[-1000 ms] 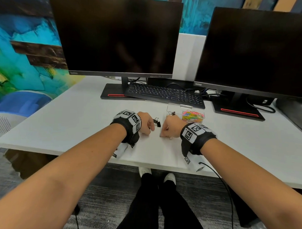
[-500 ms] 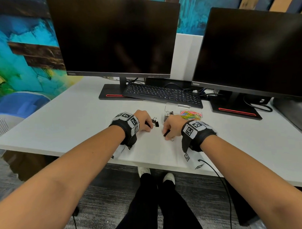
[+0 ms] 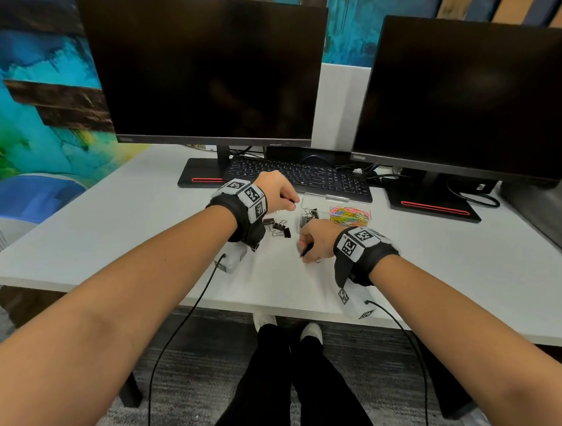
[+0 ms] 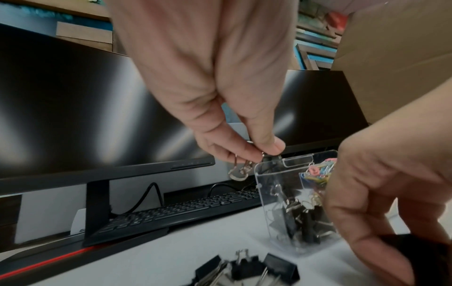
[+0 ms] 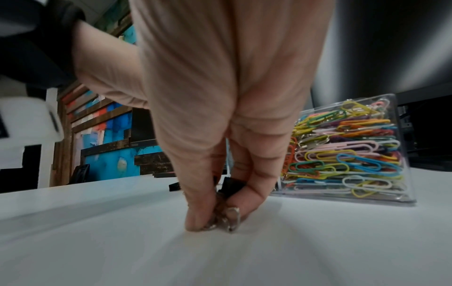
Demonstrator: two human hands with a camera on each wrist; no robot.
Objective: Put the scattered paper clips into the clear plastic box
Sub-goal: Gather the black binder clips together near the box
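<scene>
The clear plastic box stands in front of the keyboard. Its left compartment holds black binder clips and its right one holds coloured paper clips. My left hand is raised just left of the box and pinches a black binder clip between thumb and finger, level with the rim. My right hand is down on the table in front of the box, its fingertips pinching another binder clip. A few loose binder clips lie on the table between my hands.
A black keyboard lies right behind the box. Two dark monitors stand behind it on stands. The white table reaches left and right, and its front edge is near my forearms. Camera cables hang from both wrists.
My left hand has risen off the table with a binder clip and moved forward and right, up to the box's left edge. My right hand stays low on the table, pinching its clip.
</scene>
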